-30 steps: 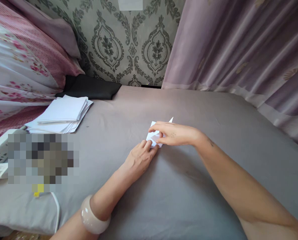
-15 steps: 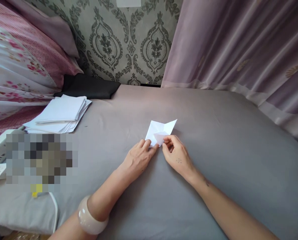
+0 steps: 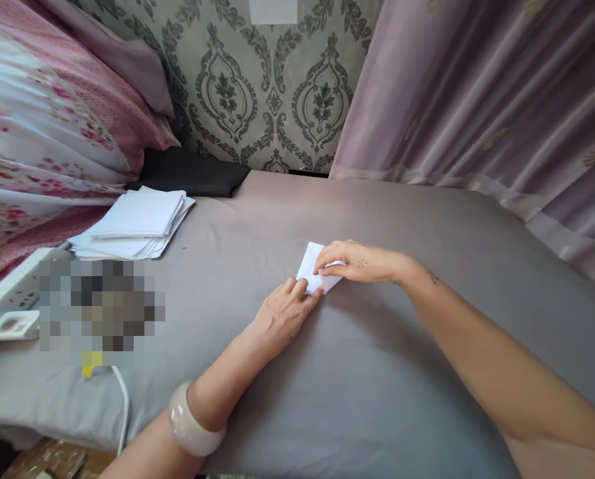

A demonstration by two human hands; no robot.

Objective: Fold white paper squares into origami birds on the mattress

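A small folded white sheet of paper (image 3: 307, 267) lies on the grey cloth surface in front of me. My left hand (image 3: 283, 307) holds its lower left edge down with curled fingers, the thumb stretched along the bottom corner. From the right, my right hand (image 3: 345, 258) reaches over the paper, thumb and fingers closed on a flap of it. The back of this hand covers the upper right part of the sheet, so the exact fold there is hidden. A pale bangle (image 3: 194, 420) circles my left wrist.
A stack of white paper (image 3: 138, 216) lies at the left, before a folded black cloth (image 3: 192, 174). Nearer stand a white power strip (image 3: 25, 283), a blurred-out object (image 3: 112, 306) and a white cable (image 3: 124, 406). Purple curtains (image 3: 457, 93) hang at the right.
My right hand has moved up and over the paper from its lower right edge. The raised right point no longer shows. My left hand stays on the paper; the view has shifted slightly.
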